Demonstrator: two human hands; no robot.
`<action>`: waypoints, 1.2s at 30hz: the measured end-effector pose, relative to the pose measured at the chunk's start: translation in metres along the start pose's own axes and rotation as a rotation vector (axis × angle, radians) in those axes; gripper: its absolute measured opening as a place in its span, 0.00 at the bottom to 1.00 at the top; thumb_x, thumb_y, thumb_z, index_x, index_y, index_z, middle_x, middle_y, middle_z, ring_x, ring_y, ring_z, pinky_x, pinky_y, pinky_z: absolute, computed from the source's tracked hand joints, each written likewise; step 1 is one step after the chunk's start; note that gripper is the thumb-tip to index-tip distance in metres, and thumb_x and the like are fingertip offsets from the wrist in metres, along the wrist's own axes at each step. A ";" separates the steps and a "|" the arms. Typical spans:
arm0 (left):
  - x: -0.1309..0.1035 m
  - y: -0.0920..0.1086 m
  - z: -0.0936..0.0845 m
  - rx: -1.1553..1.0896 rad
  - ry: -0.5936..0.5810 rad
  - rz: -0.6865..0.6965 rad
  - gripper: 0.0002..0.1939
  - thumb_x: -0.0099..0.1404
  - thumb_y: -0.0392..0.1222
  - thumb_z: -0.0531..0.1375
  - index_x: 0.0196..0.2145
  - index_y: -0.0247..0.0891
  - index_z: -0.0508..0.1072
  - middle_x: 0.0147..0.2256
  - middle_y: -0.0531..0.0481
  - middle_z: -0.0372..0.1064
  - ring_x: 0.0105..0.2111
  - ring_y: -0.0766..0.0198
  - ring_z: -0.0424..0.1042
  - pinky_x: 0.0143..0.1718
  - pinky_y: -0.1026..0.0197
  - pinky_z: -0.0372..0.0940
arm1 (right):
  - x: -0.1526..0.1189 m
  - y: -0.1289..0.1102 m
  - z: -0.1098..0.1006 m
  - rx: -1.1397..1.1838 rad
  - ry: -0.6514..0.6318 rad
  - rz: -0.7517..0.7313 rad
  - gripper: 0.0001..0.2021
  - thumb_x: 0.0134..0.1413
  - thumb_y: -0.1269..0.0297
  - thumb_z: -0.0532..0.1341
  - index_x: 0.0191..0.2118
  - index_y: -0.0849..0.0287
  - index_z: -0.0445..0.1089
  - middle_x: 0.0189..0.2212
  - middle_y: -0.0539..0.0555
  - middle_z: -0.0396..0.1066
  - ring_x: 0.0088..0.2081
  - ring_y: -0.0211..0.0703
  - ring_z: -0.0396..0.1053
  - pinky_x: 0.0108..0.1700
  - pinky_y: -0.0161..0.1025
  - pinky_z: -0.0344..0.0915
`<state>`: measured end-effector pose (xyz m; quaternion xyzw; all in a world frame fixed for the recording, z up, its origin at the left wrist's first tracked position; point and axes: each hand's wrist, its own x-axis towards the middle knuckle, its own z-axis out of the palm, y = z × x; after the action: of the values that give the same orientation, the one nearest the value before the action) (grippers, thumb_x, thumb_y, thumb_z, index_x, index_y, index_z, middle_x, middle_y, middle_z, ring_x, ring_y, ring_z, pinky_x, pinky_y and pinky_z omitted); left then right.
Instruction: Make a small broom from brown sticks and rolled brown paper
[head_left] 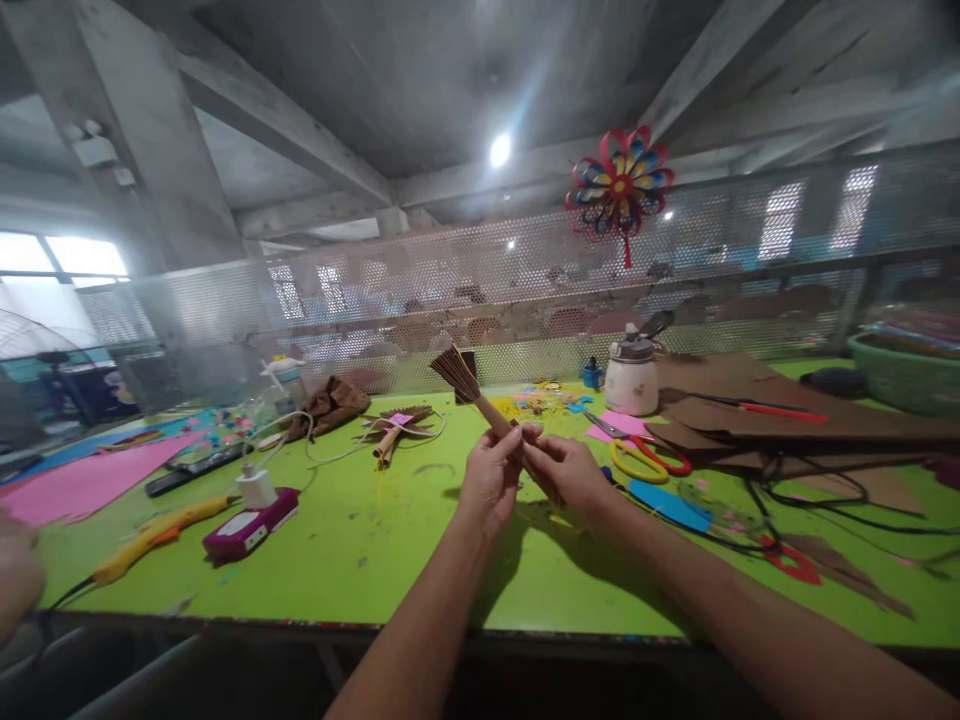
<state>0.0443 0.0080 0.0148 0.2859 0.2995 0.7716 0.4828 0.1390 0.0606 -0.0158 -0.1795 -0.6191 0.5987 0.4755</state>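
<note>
Both hands hold a brown paper roll (493,418) above the green table. Its far end fans out into narrow pleated strips, tilted up and to the left. My left hand (491,480) grips the roll's middle between thumb and fingers. Close beside it, my right hand (564,470) pinches the lower part, and its fingers partly hide that end. Behind and to the left lies another brown paper piece (391,440) with a rolled stem and a pink scrap on it. Scissors (637,455) with yellow and red handles rest right of my right hand.
A yellow glue gun (161,535) and a purple power strip (251,525) lie at left, with cables. Brown paper sheets (780,400), a white bottle (631,380) and a green basket (904,370) stand right. A blurred bit of another person (19,570) shows at the left edge.
</note>
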 end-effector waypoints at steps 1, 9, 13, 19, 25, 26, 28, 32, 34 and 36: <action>0.000 0.001 0.000 0.009 0.001 -0.017 0.07 0.53 0.30 0.63 0.31 0.31 0.71 0.30 0.45 0.75 0.34 0.62 0.74 0.43 0.60 0.66 | 0.001 0.001 -0.001 -0.012 0.008 -0.003 0.19 0.40 0.49 0.67 0.30 0.63 0.74 0.22 0.50 0.69 0.24 0.36 0.63 0.27 0.34 0.58; 0.000 0.000 -0.005 0.035 -0.068 -0.074 0.07 0.55 0.33 0.60 0.34 0.31 0.74 0.34 0.42 0.76 0.37 0.60 0.74 0.42 0.60 0.66 | 0.000 -0.007 -0.002 -0.029 0.066 -0.012 0.20 0.38 0.48 0.67 0.27 0.63 0.73 0.19 0.48 0.65 0.21 0.34 0.58 0.22 0.33 0.52; 0.001 -0.001 -0.005 0.058 -0.094 -0.046 0.09 0.54 0.33 0.63 0.35 0.30 0.74 0.35 0.41 0.76 0.39 0.59 0.74 0.44 0.60 0.65 | -0.001 -0.013 -0.001 -0.015 0.081 -0.001 0.20 0.37 0.47 0.67 0.26 0.63 0.72 0.17 0.47 0.63 0.21 0.34 0.57 0.22 0.33 0.52; -0.002 0.004 -0.002 0.064 -0.146 -0.039 0.11 0.54 0.36 0.65 0.37 0.30 0.75 0.35 0.41 0.76 0.39 0.59 0.74 0.43 0.61 0.66 | -0.002 -0.016 -0.002 0.023 0.068 0.020 0.21 0.38 0.48 0.67 0.29 0.63 0.73 0.21 0.49 0.67 0.22 0.34 0.59 0.23 0.33 0.54; -0.004 0.009 0.001 0.080 -0.145 -0.034 0.10 0.53 0.36 0.66 0.35 0.30 0.76 0.34 0.42 0.76 0.37 0.61 0.74 0.44 0.62 0.66 | -0.001 -0.016 -0.004 0.071 0.034 0.037 0.21 0.38 0.48 0.67 0.32 0.64 0.74 0.22 0.51 0.68 0.22 0.34 0.60 0.24 0.33 0.56; -0.004 0.009 0.002 0.082 -0.138 -0.038 0.10 0.53 0.36 0.66 0.35 0.30 0.76 0.34 0.42 0.76 0.37 0.61 0.74 0.44 0.62 0.66 | 0.000 -0.016 -0.004 0.073 0.031 0.038 0.21 0.38 0.48 0.67 0.31 0.63 0.74 0.22 0.50 0.68 0.22 0.34 0.59 0.23 0.32 0.56; -0.004 0.009 0.002 0.088 -0.130 -0.041 0.11 0.52 0.36 0.66 0.34 0.30 0.76 0.33 0.42 0.76 0.36 0.61 0.74 0.43 0.62 0.66 | 0.000 -0.015 -0.004 0.073 0.025 0.036 0.21 0.39 0.48 0.67 0.31 0.63 0.74 0.20 0.49 0.67 0.21 0.34 0.59 0.23 0.33 0.56; -0.004 0.009 0.001 0.101 -0.133 -0.028 0.11 0.51 0.37 0.67 0.34 0.30 0.76 0.33 0.42 0.76 0.37 0.60 0.74 0.42 0.62 0.66 | -0.001 -0.016 -0.002 0.066 0.023 0.020 0.21 0.38 0.47 0.67 0.30 0.63 0.74 0.22 0.50 0.69 0.23 0.35 0.61 0.25 0.33 0.58; -0.003 0.008 0.000 0.112 -0.126 -0.022 0.12 0.51 0.38 0.67 0.34 0.30 0.76 0.33 0.43 0.76 0.36 0.60 0.74 0.40 0.62 0.67 | -0.002 -0.017 -0.001 0.060 0.024 0.015 0.21 0.38 0.47 0.67 0.29 0.63 0.74 0.23 0.51 0.69 0.23 0.35 0.62 0.26 0.34 0.59; -0.002 0.008 -0.001 0.120 -0.114 -0.020 0.11 0.51 0.38 0.67 0.34 0.31 0.76 0.33 0.43 0.76 0.35 0.61 0.74 0.38 0.63 0.67 | -0.003 -0.018 0.000 0.051 0.025 0.013 0.20 0.38 0.47 0.67 0.28 0.63 0.74 0.22 0.51 0.69 0.23 0.36 0.62 0.26 0.34 0.60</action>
<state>0.0396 0.0036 0.0192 0.3547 0.3204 0.7298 0.4888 0.1465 0.0543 -0.0002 -0.1791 -0.5965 0.6150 0.4836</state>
